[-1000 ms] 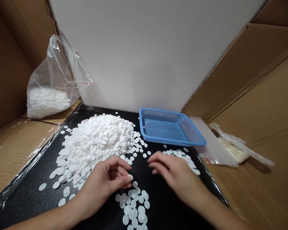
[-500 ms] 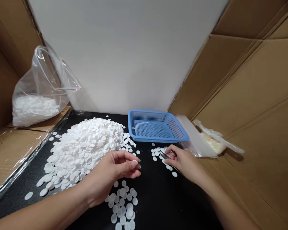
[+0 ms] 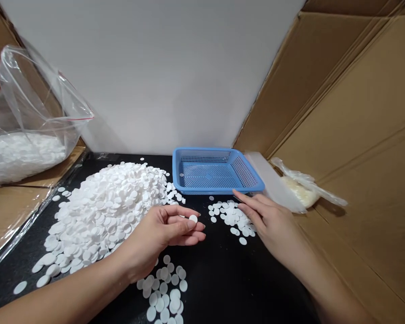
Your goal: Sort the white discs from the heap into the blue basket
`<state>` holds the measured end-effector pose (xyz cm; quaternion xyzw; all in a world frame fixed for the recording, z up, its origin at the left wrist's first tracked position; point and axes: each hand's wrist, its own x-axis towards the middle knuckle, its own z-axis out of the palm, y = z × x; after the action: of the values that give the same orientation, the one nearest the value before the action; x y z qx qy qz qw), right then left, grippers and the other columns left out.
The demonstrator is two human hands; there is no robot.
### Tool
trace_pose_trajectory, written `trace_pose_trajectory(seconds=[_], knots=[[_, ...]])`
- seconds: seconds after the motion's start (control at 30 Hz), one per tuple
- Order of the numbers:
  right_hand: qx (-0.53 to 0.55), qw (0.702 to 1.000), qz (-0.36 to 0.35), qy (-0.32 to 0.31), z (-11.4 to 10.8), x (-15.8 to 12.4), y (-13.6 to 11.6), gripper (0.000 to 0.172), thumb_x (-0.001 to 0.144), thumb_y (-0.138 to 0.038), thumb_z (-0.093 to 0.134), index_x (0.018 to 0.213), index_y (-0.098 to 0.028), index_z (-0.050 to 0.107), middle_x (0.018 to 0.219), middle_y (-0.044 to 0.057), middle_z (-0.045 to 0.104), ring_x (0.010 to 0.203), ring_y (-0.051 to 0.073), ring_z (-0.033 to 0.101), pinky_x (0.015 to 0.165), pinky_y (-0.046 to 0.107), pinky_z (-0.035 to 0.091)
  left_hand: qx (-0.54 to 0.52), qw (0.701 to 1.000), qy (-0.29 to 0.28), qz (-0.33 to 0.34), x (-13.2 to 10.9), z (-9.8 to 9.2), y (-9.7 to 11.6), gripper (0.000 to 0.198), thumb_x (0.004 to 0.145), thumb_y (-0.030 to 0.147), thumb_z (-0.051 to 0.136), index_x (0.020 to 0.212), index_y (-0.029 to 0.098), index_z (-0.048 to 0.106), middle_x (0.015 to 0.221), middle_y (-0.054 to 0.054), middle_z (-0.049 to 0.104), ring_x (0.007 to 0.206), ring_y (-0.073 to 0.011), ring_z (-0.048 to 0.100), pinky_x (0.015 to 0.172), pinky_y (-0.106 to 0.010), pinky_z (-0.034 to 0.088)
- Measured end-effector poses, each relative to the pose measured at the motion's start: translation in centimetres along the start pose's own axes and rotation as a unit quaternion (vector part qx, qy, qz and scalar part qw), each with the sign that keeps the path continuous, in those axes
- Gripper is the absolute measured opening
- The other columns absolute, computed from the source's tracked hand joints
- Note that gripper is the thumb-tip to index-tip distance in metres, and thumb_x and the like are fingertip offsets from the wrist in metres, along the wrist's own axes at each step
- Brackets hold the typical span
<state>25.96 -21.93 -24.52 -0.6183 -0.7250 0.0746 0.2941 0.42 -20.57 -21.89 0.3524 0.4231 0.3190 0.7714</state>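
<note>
My left hand [image 3: 175, 227] pinches a small white round disc [image 3: 193, 218] between thumb and fingers, palm turned up, above the black table. A big heap of the same white discs [image 3: 108, 207] lies behind and to the left of it. My right hand [image 3: 263, 213] is beside a smaller scatter of discs [image 3: 234, 216], in front of the basket. Its index finger stretches toward the basket's front rim. A thin dark sliver of metal tweezers [image 3: 239, 197] shows along that finger; the rest is hidden by the hand.
A blue perforated basket [image 3: 219, 191] stands at the back, one disc inside it. Loose discs [image 3: 165, 288] lie near the front. A clear bag of discs [image 3: 27, 153] is at left, a bag with pale yellow contents [image 3: 300, 191] at right. Cardboard walls [image 3: 351, 112] flank the table.
The view has shifted slightly. My left hand now shows the disc's face more fully. My right hand has turned, with its index finger extended toward the basket and the tweezers mostly hidden.
</note>
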Motion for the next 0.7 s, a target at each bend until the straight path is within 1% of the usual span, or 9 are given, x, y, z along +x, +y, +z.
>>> trace_pose_trajectory(seconds=[0.07, 0.13, 0.23, 0.33, 0.43, 0.6, 0.7], knots=[[0.049, 0.999, -0.023, -0.005, 0.0, -0.6, -2.1, 0.044, 0.104, -0.039, 0.038, 0.132, -0.018, 0.066, 0.073, 0.002, 0.057, 0.063, 0.017, 0.059, 0.058, 0.027, 0.050, -0.006, 1.000, 0.000, -0.002, -0.1, 0.1, -0.1, 0.032, 0.073, 0.028, 0.089, 0.096, 0.012, 0.074, 0.087, -0.009, 0.081, 0.080, -0.0176, 0.078, 0.077, -0.022, 0.061], [0.099, 0.993, -0.060, -0.016, 0.2, -1.2, -4.1, 0.042, 0.105, -0.033, 0.039, 0.137, -0.018, 0.061, 0.079, 0.002, 0.059, 0.067, 0.015, 0.061, 0.061, 0.025, 0.053, -0.013, 1.000, 0.000, -0.005, -0.1, 0.2, -0.2, 0.030, 0.072, 0.027, 0.089, 0.094, 0.012, 0.074, 0.087, -0.010, 0.081, 0.079, -0.0175, 0.078, 0.076, -0.022, 0.061], [0.132, 0.985, -0.113, 0.005, 1.0, -2.2, -5.9, 0.040, 0.105, -0.024, 0.041, 0.140, -0.015, 0.057, 0.081, 0.003, 0.059, 0.071, 0.014, 0.062, 0.064, 0.022, 0.054, -0.019, 1.000, -0.004, -0.007, -0.3, 0.4, -0.4, 0.027, 0.074, 0.026, 0.088, 0.092, 0.012, 0.073, 0.088, -0.010, 0.081, 0.079, -0.0166, 0.078, 0.077, -0.022, 0.061], [0.122, 0.981, -0.145, 0.027, 1.9, -2.8, -6.2, 0.040, 0.104, -0.019, 0.042, 0.140, -0.012, 0.057, 0.079, 0.003, 0.057, 0.068, 0.014, 0.061, 0.061, 0.022, 0.054, -0.015, 1.000, -0.010, -0.004, -0.6, 0.6, -0.5, 0.024, 0.076, 0.027, 0.086, 0.089, 0.012, 0.072, 0.089, -0.011, 0.081, 0.079, -0.0163, 0.077, 0.078, -0.023, 0.061], [0.096, 0.982, -0.160, 0.027, 2.3, -3.2, -6.1, 0.040, 0.104, -0.018, 0.042, 0.141, -0.013, 0.057, 0.079, 0.003, 0.056, 0.063, 0.013, 0.059, 0.055, 0.022, 0.052, -0.016, 1.000, -0.018, -0.003, -0.9, 0.8, -0.5, 0.025, 0.076, 0.029, 0.085, 0.088, 0.012, 0.071, 0.087, -0.011, 0.081, 0.081, -0.0168, 0.077, 0.078, -0.023, 0.061], [0.077, 0.982, -0.167, 0.033, 2.5, -3.5, -6.2, 0.040, 0.105, -0.019, 0.042, 0.142, -0.017, 0.057, 0.078, 0.004, 0.058, 0.062, 0.013, 0.059, 0.058, 0.022, 0.055, -0.007, 1.000, -0.024, 0.001, -1.2, 0.9, -0.6, 0.024, 0.078, 0.029, 0.084, 0.089, 0.012, 0.071, 0.085, -0.011, 0.080, 0.079, -0.0148, 0.076, 0.079, -0.023, 0.060], [0.073, 0.982, -0.172, 0.035, 2.5, -3.6, -6.4, 0.040, 0.105, -0.019, 0.042, 0.141, -0.017, 0.057, 0.078, 0.004, 0.058, 0.062, 0.013, 0.059, 0.057, 0.022, 0.055, -0.007, 1.000, -0.029, 0.000, -1.2, 0.9, -0.6, 0.023, 0.078, 0.029, 0.083, 0.088, 0.012, 0.071, 0.086, -0.011, 0.080, 0.078, -0.0142, 0.075, 0.080, -0.023, 0.060]])
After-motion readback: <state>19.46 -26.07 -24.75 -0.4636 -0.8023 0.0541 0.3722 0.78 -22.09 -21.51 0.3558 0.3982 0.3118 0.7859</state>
